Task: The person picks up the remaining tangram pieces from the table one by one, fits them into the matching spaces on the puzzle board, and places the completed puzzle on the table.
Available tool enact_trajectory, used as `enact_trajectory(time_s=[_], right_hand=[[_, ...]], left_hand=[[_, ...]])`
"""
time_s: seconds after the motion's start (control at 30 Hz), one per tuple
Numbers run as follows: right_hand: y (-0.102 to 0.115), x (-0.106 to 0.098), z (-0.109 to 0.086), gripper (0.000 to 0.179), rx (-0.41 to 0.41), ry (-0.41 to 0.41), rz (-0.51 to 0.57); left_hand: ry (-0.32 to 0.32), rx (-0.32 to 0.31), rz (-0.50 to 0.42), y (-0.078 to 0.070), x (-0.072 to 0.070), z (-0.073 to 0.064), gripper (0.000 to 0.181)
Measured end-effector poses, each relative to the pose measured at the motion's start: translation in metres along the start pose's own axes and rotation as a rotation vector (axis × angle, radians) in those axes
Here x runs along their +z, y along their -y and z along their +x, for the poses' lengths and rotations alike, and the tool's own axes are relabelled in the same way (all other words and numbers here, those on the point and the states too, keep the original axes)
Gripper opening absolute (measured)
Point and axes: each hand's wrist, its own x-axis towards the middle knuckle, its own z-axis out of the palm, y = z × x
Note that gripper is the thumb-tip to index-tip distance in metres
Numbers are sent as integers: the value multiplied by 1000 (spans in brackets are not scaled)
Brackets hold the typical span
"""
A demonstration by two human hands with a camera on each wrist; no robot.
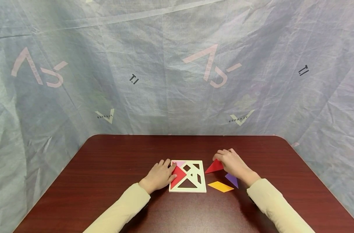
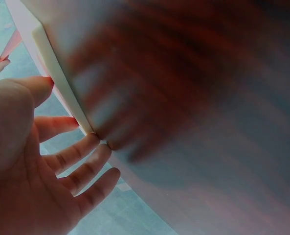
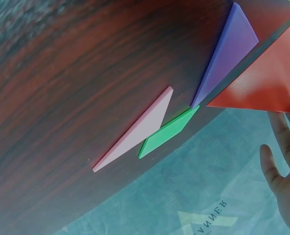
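Observation:
A white tangram board (image 1: 188, 190) lies flat on the table, with a red triangle (image 1: 178, 177) and a pink piece (image 1: 180, 163) set in its left side. My left hand (image 1: 158, 176) rests at the board's left edge, thumb and index finger touching the red triangle. In the left wrist view those fingers reach the board's side, extended and spread. Right of the board, my right hand (image 1: 233, 164) pinches a second red triangle (image 1: 214, 166), which is tilted up from the table. Its fingertips are partly hidden.
A yellow parallelogram (image 1: 220, 186) and a purple triangle (image 1: 231, 180) lie right of the board. The right wrist view also shows a pink triangle (image 3: 140, 128) touching or nearly touching a green piece (image 3: 169, 131). A grey printed sheet (image 1: 165, 97) hangs behind the table.

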Motion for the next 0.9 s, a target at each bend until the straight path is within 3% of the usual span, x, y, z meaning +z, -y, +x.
enact_trajectory(time_s=[0.4, 0.9], right_hand=[[6, -6, 3, 28, 41, -28, -6], [21, -8, 7, 29, 1, -46, 27]], left_hand=[[-6, 5, -3, 0, 0, 0, 46], [17, -13, -18, 1, -1, 1, 45]])
